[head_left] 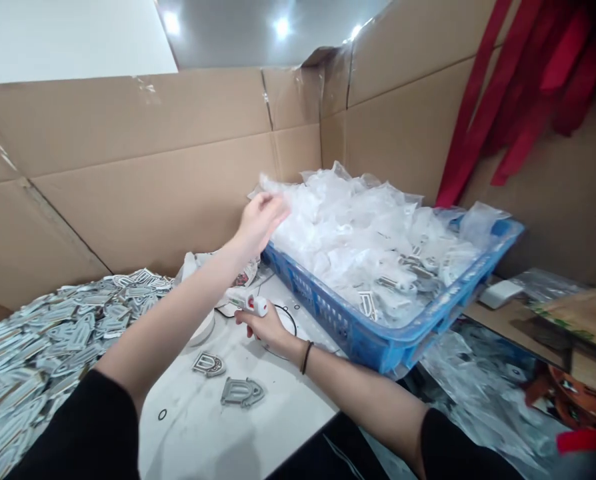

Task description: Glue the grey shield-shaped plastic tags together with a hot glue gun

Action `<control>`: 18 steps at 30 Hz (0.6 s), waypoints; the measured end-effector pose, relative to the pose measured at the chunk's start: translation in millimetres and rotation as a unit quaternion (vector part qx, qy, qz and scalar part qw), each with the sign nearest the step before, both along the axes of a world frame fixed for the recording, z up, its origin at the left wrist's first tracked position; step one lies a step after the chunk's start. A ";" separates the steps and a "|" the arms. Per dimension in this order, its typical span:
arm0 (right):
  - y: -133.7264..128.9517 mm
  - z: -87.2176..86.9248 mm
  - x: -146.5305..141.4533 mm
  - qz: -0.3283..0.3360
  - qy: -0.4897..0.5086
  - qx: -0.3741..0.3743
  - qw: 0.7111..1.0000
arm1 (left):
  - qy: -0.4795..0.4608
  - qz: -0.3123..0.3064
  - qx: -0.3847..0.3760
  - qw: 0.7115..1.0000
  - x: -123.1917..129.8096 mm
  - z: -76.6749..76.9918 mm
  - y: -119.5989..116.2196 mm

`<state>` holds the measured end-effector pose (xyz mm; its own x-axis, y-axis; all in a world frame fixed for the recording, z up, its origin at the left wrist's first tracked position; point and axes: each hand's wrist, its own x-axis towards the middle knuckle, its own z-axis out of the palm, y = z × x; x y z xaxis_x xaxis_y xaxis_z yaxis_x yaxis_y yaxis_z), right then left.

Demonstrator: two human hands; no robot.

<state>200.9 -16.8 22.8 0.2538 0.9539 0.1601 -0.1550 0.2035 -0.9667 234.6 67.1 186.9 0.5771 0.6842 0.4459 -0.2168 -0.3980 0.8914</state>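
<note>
My left hand point(262, 219) is raised at the near left corner of a blue plastic basket point(323, 313), beside the heap of clear plastic bags point(343, 220) in it. Its fingers are smeared by motion, so whether they hold anything cannot be made out. Lower down, my right hand point(271, 328) is closed around a white glue gun point(252, 304) with green and red marks, just above the white table point(188, 427). Two grey shield-shaped metal pieces lie nearer to me: a patterned one point(209, 364) and a plain-backed one point(242, 392).
A large pile of similar metal pieces point(63, 333) covers the left side. Cardboard walls point(153, 200) enclose the back and right. Red ribbons point(483, 127) hang at upper right. A white tape roll point(203, 330) sits behind my left forearm. A small black ring point(163, 415) lies in front.
</note>
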 end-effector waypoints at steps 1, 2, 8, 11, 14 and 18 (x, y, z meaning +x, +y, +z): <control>0.1 -0.1 0.9 -0.006 0.000 0.002 1.000 | 0.024 -0.039 -0.014 0.999 13.7 8.3 10.7; 0.6 -0.3 1.8 -0.013 0.004 0.003 1.000 | 0.039 -0.052 -0.020 0.998 22.7 14.3 20.2; 7.1 -3.7 7.7 -0.084 0.021 -0.008 0.996 | 0.080 0.022 0.127 0.988 -22.3 9.4 28.2; 10.3 -6.3 10.0 -0.088 0.026 -0.009 0.996 | 0.142 0.058 0.242 0.958 -83.2 -5.4 5.0; 11.3 -7.9 9.7 -0.089 0.011 -0.010 0.996 | 0.327 -0.017 0.326 0.887 -149.6 -30.5 -16.5; 8.2 -7.0 5.5 -0.085 -0.011 -0.010 0.996 | 0.523 -0.079 0.365 0.766 -225.8 -82.1 -30.3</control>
<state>206.4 -8.6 15.9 0.4091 0.9002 0.1490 -0.0987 0.2060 -0.9736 8.8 36.8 104.8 0.9296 0.3582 -0.0868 0.3679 -0.9157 0.1613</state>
